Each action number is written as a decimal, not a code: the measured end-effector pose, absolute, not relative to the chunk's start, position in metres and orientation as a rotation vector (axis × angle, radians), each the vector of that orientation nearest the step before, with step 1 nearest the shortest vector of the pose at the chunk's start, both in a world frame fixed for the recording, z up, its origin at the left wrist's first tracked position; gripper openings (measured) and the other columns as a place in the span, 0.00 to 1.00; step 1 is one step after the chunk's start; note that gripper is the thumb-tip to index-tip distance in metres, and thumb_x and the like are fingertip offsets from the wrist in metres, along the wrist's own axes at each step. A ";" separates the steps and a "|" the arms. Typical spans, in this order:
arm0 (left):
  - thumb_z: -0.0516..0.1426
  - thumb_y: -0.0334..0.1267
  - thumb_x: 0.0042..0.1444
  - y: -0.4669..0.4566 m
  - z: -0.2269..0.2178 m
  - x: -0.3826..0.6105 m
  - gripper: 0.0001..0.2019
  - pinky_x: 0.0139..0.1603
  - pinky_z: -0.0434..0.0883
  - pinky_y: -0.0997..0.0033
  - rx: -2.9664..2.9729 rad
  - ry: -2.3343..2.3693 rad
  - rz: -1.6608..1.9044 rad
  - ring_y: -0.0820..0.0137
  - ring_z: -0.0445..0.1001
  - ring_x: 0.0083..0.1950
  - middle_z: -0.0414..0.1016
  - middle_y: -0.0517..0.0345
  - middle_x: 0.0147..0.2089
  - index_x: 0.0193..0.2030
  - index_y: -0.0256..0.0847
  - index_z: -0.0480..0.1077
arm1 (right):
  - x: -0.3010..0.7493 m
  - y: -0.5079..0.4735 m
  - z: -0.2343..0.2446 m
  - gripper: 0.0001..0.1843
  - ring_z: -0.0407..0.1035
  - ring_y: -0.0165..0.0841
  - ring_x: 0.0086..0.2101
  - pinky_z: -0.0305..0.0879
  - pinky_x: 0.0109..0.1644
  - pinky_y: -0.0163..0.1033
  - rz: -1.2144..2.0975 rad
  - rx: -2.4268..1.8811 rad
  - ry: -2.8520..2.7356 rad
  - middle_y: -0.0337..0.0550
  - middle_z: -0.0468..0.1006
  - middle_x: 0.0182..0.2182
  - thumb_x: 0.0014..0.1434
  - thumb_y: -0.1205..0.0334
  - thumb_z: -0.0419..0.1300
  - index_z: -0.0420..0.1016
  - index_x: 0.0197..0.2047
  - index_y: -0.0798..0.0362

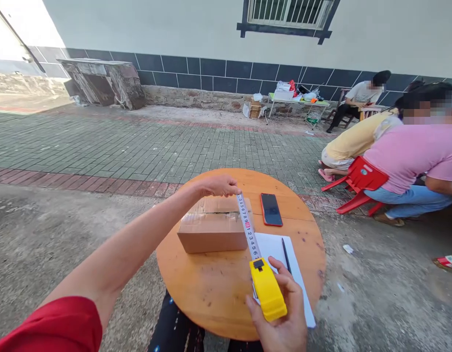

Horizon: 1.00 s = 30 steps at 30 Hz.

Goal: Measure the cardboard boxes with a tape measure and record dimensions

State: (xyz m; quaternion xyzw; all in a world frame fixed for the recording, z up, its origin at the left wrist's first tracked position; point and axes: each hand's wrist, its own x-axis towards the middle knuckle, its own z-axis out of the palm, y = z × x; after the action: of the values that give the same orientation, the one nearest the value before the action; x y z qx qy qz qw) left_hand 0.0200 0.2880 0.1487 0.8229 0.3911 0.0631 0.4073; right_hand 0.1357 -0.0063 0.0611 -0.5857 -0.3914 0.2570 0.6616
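In my right hand [284, 313] is a yellow tape measure [269, 291], its black button facing up. The blade [247, 227] is pulled out and runs away from me along the right side of a closed cardboard box [211, 234]. My left hand [220, 186] reaches over the box and pinches the blade's far end near the box's back right corner. Clear tape covers the box's top. Partly beneath the tape measure lies white paper [299, 278] with a dark pen [286, 255] on it. Behind the paper rests a phone [271, 209] with a red edge.
Everything sits on a round wooden table [196, 293] close to my knees. On the right, a person in pink [412, 151] sits on a red plastic chair [368, 176], with others beyond. A cluttered folding table [299, 100] and an old worn stand [104, 83] are by the wall.
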 end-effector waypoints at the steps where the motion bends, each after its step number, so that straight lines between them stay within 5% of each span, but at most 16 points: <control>1: 0.58 0.47 0.48 0.292 0.147 0.025 0.11 0.29 0.60 0.73 2.092 0.977 0.146 0.72 0.66 0.29 0.68 0.62 0.26 0.26 0.41 0.68 | 0.132 -0.004 0.060 0.22 0.69 0.44 0.55 0.72 0.49 0.46 0.565 -1.317 -0.906 0.56 0.66 0.60 0.52 0.62 0.67 0.64 0.48 0.48; 13: 0.56 0.43 0.49 0.307 0.128 0.048 0.11 0.27 0.51 0.72 2.275 0.929 0.119 0.73 0.57 0.26 0.59 0.65 0.22 0.21 0.41 0.63 | 0.119 0.017 0.053 0.24 0.62 0.44 0.60 0.64 0.58 0.51 0.457 -1.350 -1.020 0.54 0.66 0.59 0.52 0.62 0.67 0.62 0.49 0.47; 22: 0.54 0.42 0.50 0.302 0.119 0.046 0.12 0.27 0.51 0.71 2.291 0.932 0.140 0.73 0.55 0.27 0.55 0.66 0.22 0.20 0.42 0.58 | 0.119 0.017 0.049 0.24 0.63 0.45 0.58 0.65 0.55 0.51 0.501 -1.368 -1.001 0.54 0.65 0.59 0.52 0.59 0.66 0.61 0.50 0.47; 30: 0.55 0.42 0.51 0.297 0.120 0.050 0.13 0.28 0.53 0.72 2.281 0.947 0.158 0.72 0.58 0.28 0.58 0.65 0.22 0.19 0.41 0.60 | 0.119 0.015 0.043 0.32 0.63 0.48 0.57 0.63 0.58 0.52 0.467 -1.511 -1.110 0.52 0.66 0.59 0.54 0.57 0.62 0.61 0.62 0.49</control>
State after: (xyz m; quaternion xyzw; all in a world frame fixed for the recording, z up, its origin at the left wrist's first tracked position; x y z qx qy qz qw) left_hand 0.0500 0.2970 0.1203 0.8709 0.3617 0.0604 0.3273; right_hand 0.1192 0.0149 0.0427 -0.6434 -0.4726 0.1989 0.5684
